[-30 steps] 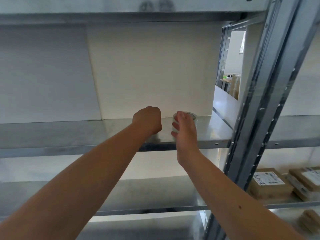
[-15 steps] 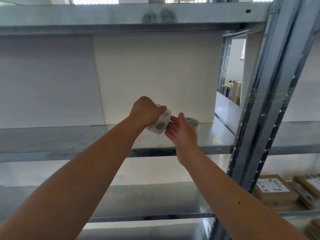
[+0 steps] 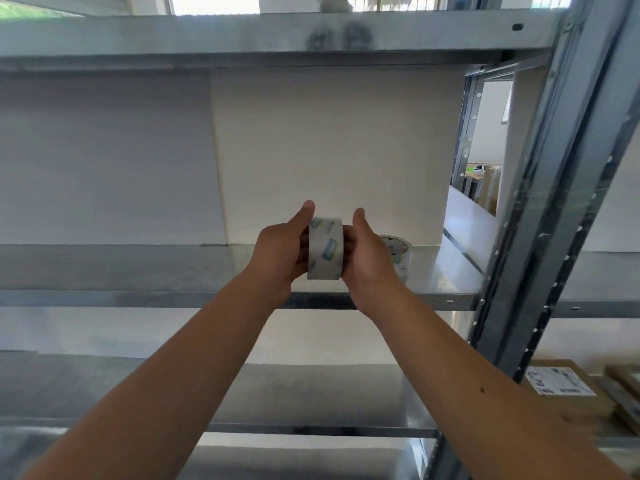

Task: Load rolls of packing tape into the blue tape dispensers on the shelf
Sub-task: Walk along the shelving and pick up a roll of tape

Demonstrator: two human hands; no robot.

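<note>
Left hand [image 3: 280, 251] and right hand [image 3: 367, 258] clasp tape roll [image 3: 325, 252] between them, on edge, above metal shelf [image 3: 138, 271]. Second tape roll [image 3: 398, 252] flat on shelf behind right hand. Labelled cardboard boxes [image 3: 561, 389] lower right.

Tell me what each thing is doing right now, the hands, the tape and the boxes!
Left hand: gripping the held tape roll.
Right hand: gripping it from the other side.
Held tape roll: lifted, standing on edge.
Second tape roll: resting on the metal shelf.
Cardboard boxes: closed, labelled.
</note>
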